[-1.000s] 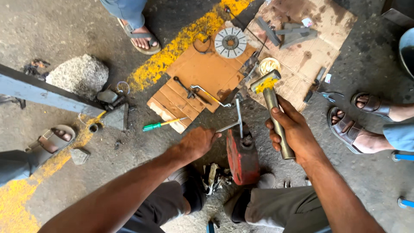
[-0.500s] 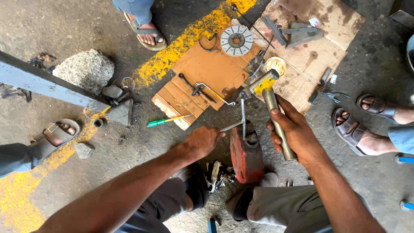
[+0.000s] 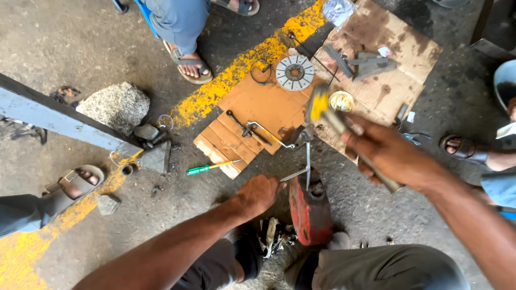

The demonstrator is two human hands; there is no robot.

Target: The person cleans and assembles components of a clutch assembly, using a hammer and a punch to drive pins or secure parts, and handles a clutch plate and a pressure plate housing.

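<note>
Since the earlier frame the right hand (image 3: 395, 158) has raised the hammer (image 3: 344, 126), fingers clamped low on its rigid, head-heavy handle; left hand (image 3: 260, 193) fingers pinch the stiff metal rod (image 3: 294, 174) over the red block (image 3: 309, 209).

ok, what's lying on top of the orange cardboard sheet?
On the orange cardboard lie a round toothed disc, a dark spanner and a bent metal rod. The blurred hammer in the right hand hides its right edge.

Yellow-headed hammer (image 3: 336, 121) raised, blurred, tilted; thin metal rod (image 3: 308, 161) upright on red vise-like block (image 3: 310, 210).
</note>
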